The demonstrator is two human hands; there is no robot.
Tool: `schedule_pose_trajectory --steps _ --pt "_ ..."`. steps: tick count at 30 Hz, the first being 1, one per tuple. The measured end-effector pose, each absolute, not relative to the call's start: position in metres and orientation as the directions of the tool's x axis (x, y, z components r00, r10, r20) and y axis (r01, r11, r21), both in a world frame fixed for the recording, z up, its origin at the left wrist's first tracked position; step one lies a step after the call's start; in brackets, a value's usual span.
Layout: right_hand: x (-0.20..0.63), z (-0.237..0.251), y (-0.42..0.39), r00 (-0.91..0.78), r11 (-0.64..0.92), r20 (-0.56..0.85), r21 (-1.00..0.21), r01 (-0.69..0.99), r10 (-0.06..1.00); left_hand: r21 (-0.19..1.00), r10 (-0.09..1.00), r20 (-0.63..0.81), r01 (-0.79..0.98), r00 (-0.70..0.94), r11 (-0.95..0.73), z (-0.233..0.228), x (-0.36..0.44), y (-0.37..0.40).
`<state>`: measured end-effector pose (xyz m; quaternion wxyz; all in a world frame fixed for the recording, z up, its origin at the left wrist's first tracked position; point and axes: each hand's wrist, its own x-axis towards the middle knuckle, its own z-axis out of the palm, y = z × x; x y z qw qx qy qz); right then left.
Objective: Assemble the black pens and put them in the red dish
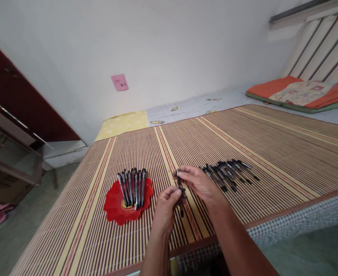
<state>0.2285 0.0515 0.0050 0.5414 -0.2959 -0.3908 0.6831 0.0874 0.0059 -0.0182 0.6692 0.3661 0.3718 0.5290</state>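
The left hand (166, 201) pinches a black pen (179, 183) near its middle, and the right hand (197, 181) has its fingers closed at the upper end of this same pen. To the left of the grip, a red plate (113, 205) carries a group of pens (132, 188). To the right, loose pens (229, 173) lie on the striped mat (96, 230).

Home bedroom, striped bed mat (186, 143), slatted headboard (325, 48)

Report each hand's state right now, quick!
Left hand: closed, holding a slim, dark, stick-shaped pen around its middle.
Right hand: closed, fingertips pinching the same pen near its far end.
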Motion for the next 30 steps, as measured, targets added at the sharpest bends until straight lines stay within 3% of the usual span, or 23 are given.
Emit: schedule_pose_trajectory --steps 5,8,10,12,15,19,22,30 --pt "0.227 0.005 0.053 -0.228 -0.095 0.017 -0.877 -0.471 0.973 0.874 0.986 -0.134 -0.456 0.102 0.166 -0.015 0.088 0.006" --pt "0.236 0.003 0.06 -0.019 0.024 0.035 -0.908 -0.419 0.999 0.882 0.991 -0.127 -0.461 -0.03 0.099 -0.009 0.083 0.007" --pt "0.247 0.0 0.064 0.239 0.137 0.079 -0.962 -0.236 0.968 0.882 0.987 -0.12 -0.468 -0.103 0.058 -0.005 0.077 0.008" --pt "0.256 -0.002 0.067 0.375 0.174 0.187 -0.982 0.067 0.908 0.879 0.984 -0.116 -0.475 -0.135 0.039 -0.002 0.072 0.009" --pt "0.257 -0.007 0.067 0.253 0.142 0.282 -0.877 0.459 0.925 0.884 0.983 -0.111 -0.467 -0.148 0.029 -0.002 0.069 0.011" --pt "0.239 -0.01 0.061 0.061 0.025 0.126 -0.587 0.809 0.99 0.887 0.983 -0.127 -0.458 -0.134 0.052 -0.005 0.072 0.013" --pt "0.228 -0.009 0.056 0.002 0.009 0.026 -0.452 0.892 1.0 0.889 0.984 -0.131 -0.454 -0.119 0.063 -0.006 0.074 0.012" --pt "0.23 -0.008 0.051 -0.017 0.006 -0.019 -0.468 0.884 1.0 0.912 0.99 -0.109 -0.404 -0.086 0.065 -0.008 0.074 0.012"
